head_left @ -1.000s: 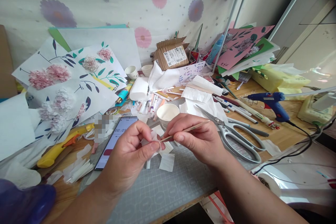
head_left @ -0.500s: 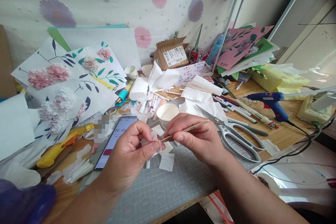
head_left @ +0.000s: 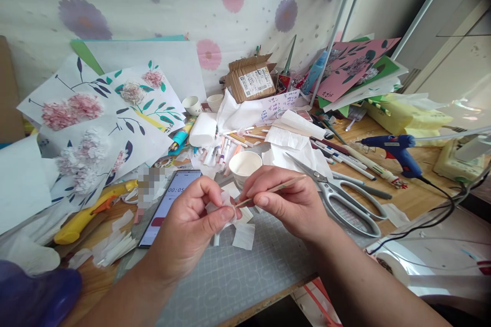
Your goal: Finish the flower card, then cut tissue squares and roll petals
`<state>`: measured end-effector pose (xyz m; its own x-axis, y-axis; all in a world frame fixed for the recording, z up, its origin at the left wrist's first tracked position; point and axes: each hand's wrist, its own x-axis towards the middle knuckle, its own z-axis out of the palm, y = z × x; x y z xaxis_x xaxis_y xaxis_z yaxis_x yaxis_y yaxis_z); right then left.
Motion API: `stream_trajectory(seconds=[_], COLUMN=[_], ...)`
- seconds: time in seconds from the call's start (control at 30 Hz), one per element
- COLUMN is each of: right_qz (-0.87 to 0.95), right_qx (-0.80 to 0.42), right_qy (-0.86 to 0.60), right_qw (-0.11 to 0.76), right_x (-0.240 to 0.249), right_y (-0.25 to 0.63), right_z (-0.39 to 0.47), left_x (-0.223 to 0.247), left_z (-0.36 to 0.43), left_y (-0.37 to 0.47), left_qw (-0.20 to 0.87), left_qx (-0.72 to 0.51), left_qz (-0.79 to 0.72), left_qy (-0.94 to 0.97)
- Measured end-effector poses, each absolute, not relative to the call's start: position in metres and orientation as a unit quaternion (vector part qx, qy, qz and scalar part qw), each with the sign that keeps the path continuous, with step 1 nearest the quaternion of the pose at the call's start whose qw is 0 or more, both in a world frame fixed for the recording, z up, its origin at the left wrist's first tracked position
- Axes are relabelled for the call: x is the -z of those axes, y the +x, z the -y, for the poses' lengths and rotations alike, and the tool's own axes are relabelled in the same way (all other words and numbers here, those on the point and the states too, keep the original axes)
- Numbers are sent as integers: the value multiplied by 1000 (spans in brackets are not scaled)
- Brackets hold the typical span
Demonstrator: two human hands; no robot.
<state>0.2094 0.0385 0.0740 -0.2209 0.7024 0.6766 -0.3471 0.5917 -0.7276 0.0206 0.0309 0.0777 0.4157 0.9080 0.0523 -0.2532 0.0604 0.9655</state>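
My left hand (head_left: 195,225) pinches a small crumpled piece of white tissue paper (head_left: 227,201) between thumb and fingers. A thin wooden stick (head_left: 278,186) is held in my right hand (head_left: 287,204), and its tip meets the tissue at my left thumb. Below my hands, loose white paper squares (head_left: 244,236) lie on a grey cutting mat (head_left: 230,286). Just behind my fingers stands a white paper cup (head_left: 244,164). A phone (head_left: 169,207) with a timer on its screen lies left of the cup, partly covered by my left hand.
Grey-handled scissors (head_left: 337,199) lie right of my right hand, with a blue glue gun (head_left: 399,150) beyond them. Several pens (head_left: 345,159) are scattered behind. At left are a yellow cutter-like tool (head_left: 92,214) and pictures with paper flowers (head_left: 82,163). A cardboard box (head_left: 251,79) stands at the back.
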Motion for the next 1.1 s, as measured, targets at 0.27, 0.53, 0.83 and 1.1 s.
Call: stream_trajectory(seconds=[0.27, 0.53, 0.83, 1.1], right_qz=[657, 650, 647, 652], right_qx=[-414, -433, -438, -433], right_qy=[-138, -135, -129, -131], right_qw=[614, 610, 610, 609], right_x=[-75, -75, -75, -75], right_y=[209, 210, 210, 209], right_z=[-38, -38, -37, -37], left_x=[-78, -76, -74, -75], left_z=[-31, -31, -31, -32], left_y=[20, 19, 18, 19], left_qw=[664, 664, 663, 666], left_qx=[-436, -439, -432, -433], left_qz=[-309, -304, -304, -304], left_qy=[523, 523, 530, 526])
